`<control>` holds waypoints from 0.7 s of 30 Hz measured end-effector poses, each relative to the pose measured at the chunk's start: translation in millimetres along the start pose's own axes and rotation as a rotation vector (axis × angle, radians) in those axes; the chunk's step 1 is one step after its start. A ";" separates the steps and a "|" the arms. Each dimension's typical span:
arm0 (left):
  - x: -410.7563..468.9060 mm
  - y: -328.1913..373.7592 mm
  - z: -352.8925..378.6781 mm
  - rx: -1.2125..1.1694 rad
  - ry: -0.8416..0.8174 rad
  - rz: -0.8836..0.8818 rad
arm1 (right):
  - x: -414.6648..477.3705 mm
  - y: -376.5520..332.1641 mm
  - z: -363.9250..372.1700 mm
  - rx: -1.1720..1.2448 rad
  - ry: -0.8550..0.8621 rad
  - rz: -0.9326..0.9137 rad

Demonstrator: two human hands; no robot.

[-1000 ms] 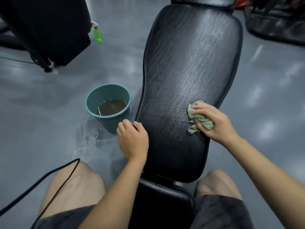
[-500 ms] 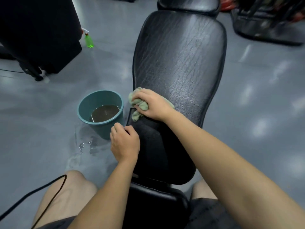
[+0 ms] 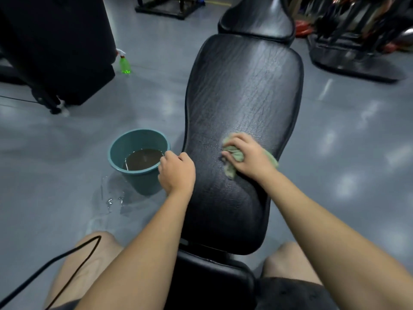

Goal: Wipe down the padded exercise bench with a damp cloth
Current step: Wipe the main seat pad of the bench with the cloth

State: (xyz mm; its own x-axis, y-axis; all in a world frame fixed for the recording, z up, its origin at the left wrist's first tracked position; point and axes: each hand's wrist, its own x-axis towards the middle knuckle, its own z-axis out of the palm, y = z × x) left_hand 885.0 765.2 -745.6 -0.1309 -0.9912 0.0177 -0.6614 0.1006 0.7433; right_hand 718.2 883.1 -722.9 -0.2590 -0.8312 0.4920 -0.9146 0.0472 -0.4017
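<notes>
Right hand (image 3: 248,156): fingers curl over a bunched green cloth (image 3: 235,154) and press it flat on the bench pad (image 3: 243,90)
Cloth: under the right palm; one corner sticks out on the wrist side and a fold shows beneath the fingertips
Bench pad: black and wrinkled, directly below the grip, running far ahead of it and back toward the person's knees; a wet sheen shows on the surface just beyond the fingers
Left hand (image 3: 177,172): left of the grip and slightly nearer the body, fingers curled round the pad's left edge, thumb on top
Bucket (image 3: 143,182): teal, on the floor left of the left hand and just beside it, holding murky water
Spilled water (image 3: 114,200): on the floor at the bucket's near side
Spray bottle (image 3: 124,64): green, far ahead and left of both hands, beside a dark machine (image 3: 55,41)
</notes>
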 end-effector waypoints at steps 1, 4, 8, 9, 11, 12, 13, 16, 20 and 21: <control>-4.4 0.8 4.4 0.003 0.057 0.007 | 18.3 -11.5 15.4 0.019 -0.029 -0.024; -7.9 6.0 12.2 0.062 0.133 0.019 | 63.8 -38.6 52.0 0.072 -0.049 -0.048; -0.3 -4.5 15.0 0.041 0.080 0.028 | 69.9 -42.6 63.4 0.105 -0.067 -0.083; 1.6 -5.0 16.1 0.027 0.079 0.035 | 63.0 -38.7 57.3 0.101 -0.064 -0.111; 4.4 -3.7 16.9 0.002 0.085 0.044 | 39.9 -28.6 38.6 0.085 -0.065 -0.138; 3.6 -2.3 16.6 -0.009 0.090 0.049 | 22.3 -21.0 26.4 0.072 -0.057 -0.133; 3.4 1.8 16.0 -0.019 0.089 0.058 | 4.0 -12.1 10.8 0.058 -0.025 -0.111; -1.8 -9.0 15.3 -0.041 0.095 0.097 | -54.2 17.1 -30.7 0.033 0.064 0.019; 2.0 -8.0 18.3 -0.044 0.113 0.101 | -59.1 38.7 -48.8 -0.013 0.079 0.046; 3.0 -7.0 19.1 -0.028 0.123 0.093 | -47.2 36.0 -43.3 -0.030 0.075 0.032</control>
State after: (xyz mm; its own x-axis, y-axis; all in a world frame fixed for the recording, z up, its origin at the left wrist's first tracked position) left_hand 875.1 763.1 -763.6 -0.0980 -0.9810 0.1673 -0.6298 0.1913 0.7528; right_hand 684.1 948.0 -727.1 -0.3092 -0.7855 0.5361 -0.9141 0.0900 -0.3953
